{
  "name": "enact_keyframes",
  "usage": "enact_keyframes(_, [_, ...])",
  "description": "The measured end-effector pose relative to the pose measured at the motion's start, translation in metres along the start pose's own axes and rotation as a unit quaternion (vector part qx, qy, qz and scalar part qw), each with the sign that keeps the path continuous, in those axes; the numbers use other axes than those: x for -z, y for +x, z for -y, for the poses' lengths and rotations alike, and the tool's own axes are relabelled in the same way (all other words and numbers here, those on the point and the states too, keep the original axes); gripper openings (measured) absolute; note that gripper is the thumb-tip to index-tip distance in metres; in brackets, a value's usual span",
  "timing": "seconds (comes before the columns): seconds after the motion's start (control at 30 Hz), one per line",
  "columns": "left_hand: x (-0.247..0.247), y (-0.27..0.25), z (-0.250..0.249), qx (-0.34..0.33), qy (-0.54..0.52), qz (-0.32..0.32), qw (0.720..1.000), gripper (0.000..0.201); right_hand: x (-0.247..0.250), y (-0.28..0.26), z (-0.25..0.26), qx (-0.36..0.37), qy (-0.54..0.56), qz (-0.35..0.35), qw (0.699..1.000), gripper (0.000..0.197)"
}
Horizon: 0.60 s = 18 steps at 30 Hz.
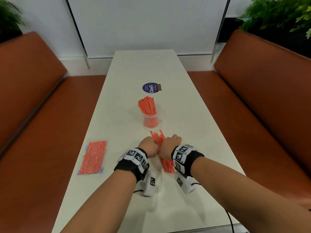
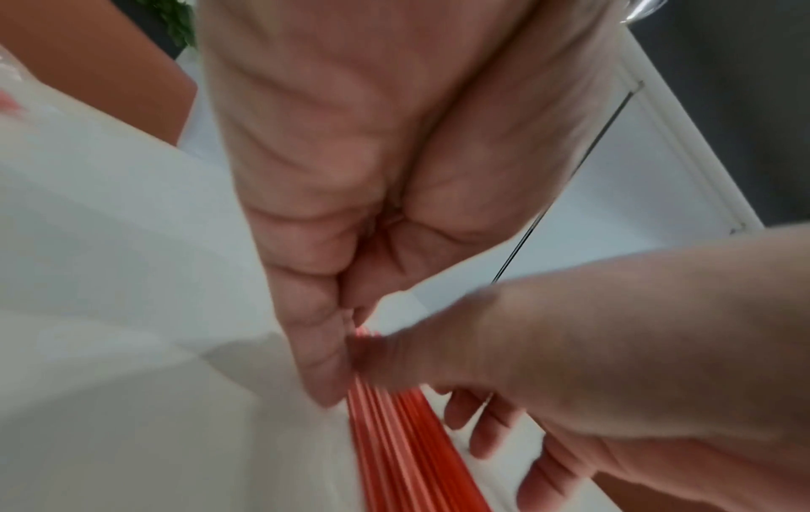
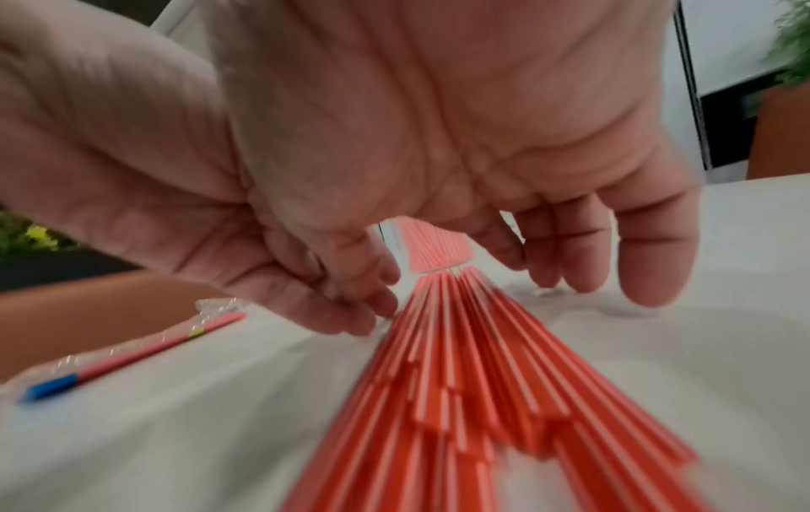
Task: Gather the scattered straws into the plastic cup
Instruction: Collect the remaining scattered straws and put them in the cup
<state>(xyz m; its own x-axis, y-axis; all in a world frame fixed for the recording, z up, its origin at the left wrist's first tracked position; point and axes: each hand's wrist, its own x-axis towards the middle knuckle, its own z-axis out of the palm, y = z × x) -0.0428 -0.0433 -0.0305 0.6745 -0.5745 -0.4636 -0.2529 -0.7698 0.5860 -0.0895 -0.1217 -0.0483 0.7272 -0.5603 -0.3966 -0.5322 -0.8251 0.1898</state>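
Many thin striped straws (image 1: pixel 166 163), fanned bundle

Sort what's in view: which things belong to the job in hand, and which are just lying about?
In the job: left hand, right hand, loose straws, cup of straws.
Lying about: sealed pack, sticker, benches, plants.

Black wristbands (image 1: pixel 127 169), white coded-marker blocks (image 1: pixel 180 154), black cable (image 1: pixel 229 218).

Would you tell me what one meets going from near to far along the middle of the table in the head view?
The loose bundle of orange straws → clear cup full of straws → round purple sticker.
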Motion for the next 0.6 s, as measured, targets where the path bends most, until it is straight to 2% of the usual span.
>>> enact_keyframes(0.13, [0.007,0.003,0.006,0.023,-0.006,-0.038,0.999,0.032,-0.011,0.008,0.019,-0.046,0.038,-0.003,0.998,0.058])
enact_keyframes(0.27, [0.012,0.004,0.011,0.035,-0.014,-0.044,0.998,0.035,-0.015,0.013,0.025,-0.077,0.110,-0.026,0.991,0.042])
enact_keyframes(0.43, [0.020,0.006,0.013,0.051,-0.033,-0.018,0.998,0.015,-0.020,0.021,0.019,-0.107,0.173,-0.079,0.976,0.026])
enact_keyframes(0.6, [0.024,0.009,0.013,0.050,-0.051,-0.022,0.997,0.017,-0.020,0.029,0.007,-0.126,0.159,-0.045,0.978,0.028])
